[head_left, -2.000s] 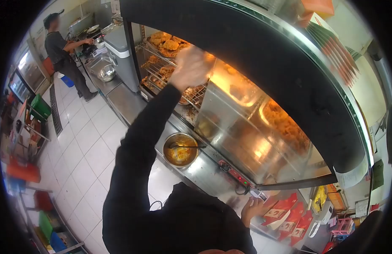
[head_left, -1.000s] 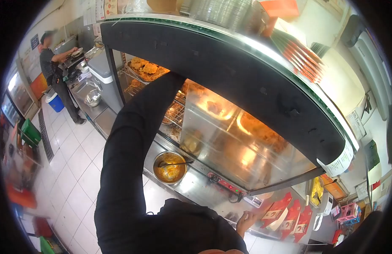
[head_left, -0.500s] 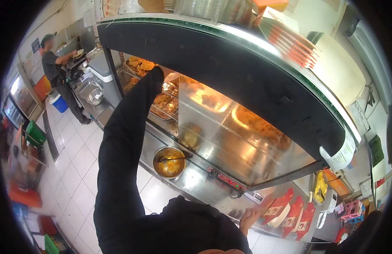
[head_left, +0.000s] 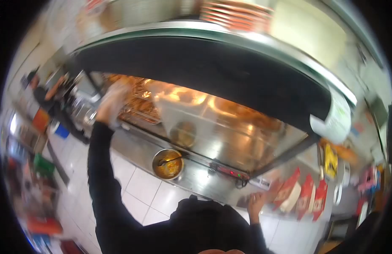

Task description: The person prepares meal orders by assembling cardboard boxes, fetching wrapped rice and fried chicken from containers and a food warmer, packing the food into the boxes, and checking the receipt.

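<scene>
My left hand [head_left: 113, 101], blurred and seemingly in a clear glove, is at the left opening of the heated display cabinet [head_left: 196, 55]. Its fingers are smeared, so a hold on anything cannot be made out. Beside it, fried pieces lie on wire racks [head_left: 139, 111] under warm light. My right hand [head_left: 256, 202] is low over the counter, left of the red paper boxes [head_left: 288, 190], with its fingers curled in; what they hold, if anything, is too small to see. A metal bowl [head_left: 168, 164] of yellow-orange sauce with a dark-handled utensil stands before the cabinet.
A person [head_left: 52, 99] in dark clothes works at the far left counter. The steel counter [head_left: 200, 177] runs along the cabinet's front, with a red switch panel [head_left: 232, 172] above it. A yellow-filled tray [head_left: 330, 160] is at the right. Stacked red-edged containers [head_left: 236, 15] sit on top.
My left hand was deep inside the cabinet and has come back toward its left front edge. My right hand has risen slightly beside the boxes. The whole view has turned and blurred.
</scene>
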Demonstrator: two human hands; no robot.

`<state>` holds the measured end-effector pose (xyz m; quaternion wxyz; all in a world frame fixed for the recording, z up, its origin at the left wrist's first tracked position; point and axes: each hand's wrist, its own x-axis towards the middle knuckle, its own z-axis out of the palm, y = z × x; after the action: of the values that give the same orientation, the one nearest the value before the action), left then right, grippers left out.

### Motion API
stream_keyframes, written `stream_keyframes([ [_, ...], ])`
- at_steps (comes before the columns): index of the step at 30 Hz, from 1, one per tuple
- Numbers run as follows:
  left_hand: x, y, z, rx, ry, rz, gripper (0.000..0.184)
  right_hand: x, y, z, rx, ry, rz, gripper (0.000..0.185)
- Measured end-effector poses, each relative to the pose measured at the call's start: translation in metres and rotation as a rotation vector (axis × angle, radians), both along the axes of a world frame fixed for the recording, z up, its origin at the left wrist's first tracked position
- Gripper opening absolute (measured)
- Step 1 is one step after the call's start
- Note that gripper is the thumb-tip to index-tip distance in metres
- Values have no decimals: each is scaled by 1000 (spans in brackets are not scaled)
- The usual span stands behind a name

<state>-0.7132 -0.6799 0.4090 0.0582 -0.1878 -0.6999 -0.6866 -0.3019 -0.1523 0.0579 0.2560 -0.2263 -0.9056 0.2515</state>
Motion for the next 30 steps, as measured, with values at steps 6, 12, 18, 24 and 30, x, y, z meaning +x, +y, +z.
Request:
stream_keyframes([
  [6, 124, 104, 33, -191, -97, -315, 30, 9, 11, 10, -13, 26, -36, 11],
  [12, 214, 280, -46, -569, -599, -822, 29, 27, 22, 14, -147, 43, -18, 10],
  [18, 269, 515, -185, -655, -395, -1231, 32, 52, 29, 7, -264, 70, -67, 16],
  [24, 249, 613, -271, -767, 254, -660, 46, 89, 40, -4, -368, 99, -113, 15],
  [30, 253, 611, -251, -1174, 673, -581, 42, 118, 55, -4, -466, 65, -118, 17],
])
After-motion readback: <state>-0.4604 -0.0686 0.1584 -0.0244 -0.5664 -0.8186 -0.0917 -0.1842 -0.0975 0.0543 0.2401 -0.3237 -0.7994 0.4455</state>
